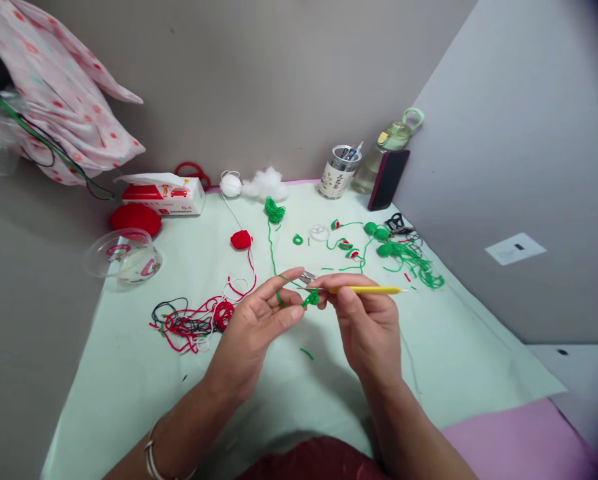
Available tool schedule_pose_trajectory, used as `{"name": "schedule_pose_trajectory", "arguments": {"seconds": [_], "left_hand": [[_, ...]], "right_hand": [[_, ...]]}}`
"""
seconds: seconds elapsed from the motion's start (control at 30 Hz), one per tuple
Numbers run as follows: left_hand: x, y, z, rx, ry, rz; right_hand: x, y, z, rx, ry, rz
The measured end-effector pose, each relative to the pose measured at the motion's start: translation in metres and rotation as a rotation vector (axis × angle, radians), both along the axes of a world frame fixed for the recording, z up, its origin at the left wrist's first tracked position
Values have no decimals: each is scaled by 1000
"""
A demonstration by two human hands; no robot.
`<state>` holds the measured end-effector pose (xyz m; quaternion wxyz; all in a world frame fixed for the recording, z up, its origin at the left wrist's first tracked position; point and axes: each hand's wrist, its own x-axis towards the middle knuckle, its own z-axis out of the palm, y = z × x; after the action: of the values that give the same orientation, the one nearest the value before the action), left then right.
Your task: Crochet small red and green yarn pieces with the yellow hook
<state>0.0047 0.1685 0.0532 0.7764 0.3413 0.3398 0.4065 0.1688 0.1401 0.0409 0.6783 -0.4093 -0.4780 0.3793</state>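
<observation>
Between my hands is a small green crochet piece (pixel 311 298), with green yarn running over my left index finger and around another finger. My left hand (pixel 259 320) pinches the piece's left side, and its index finger is stretched out under the yarn. In my right hand (pixel 371 323) is a crochet hook with a yellow handle (pixel 371 290), held level with its metal tip at the green piece. The working yarn leads back to a green yarn bundle (pixel 275 211). Just behind my fingertips lies a small metallic object (pixel 307 277), partly hidden.
Tangled red, black and white yarn (pixel 193 325) lies left of my hands. A plastic tub (pixel 141 265), tissue box (pixel 183 200), red yarn ball (pixel 241 240) and white stuffing (pixel 266 183) stand behind. Farther right are green yarn pieces (pixel 413 257), a pen holder (pixel 337 175), a phone (pixel 389 180) and a bottle (pixel 371 167).
</observation>
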Motion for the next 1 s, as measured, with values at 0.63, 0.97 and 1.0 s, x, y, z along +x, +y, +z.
{"name": "schedule_pose_trajectory", "arguments": {"seconds": [0.63, 0.97, 1.0], "left_hand": [[-1, -4, 8, 7, 5, 37], [-1, -3, 9, 14, 35, 61], [-1, -3, 8, 21, 37, 68]], "right_hand": [[-6, -3, 0, 117, -206, -113], [-5, -3, 6, 69, -128, -85], [-7, -5, 6, 100, -180, -128]]}}
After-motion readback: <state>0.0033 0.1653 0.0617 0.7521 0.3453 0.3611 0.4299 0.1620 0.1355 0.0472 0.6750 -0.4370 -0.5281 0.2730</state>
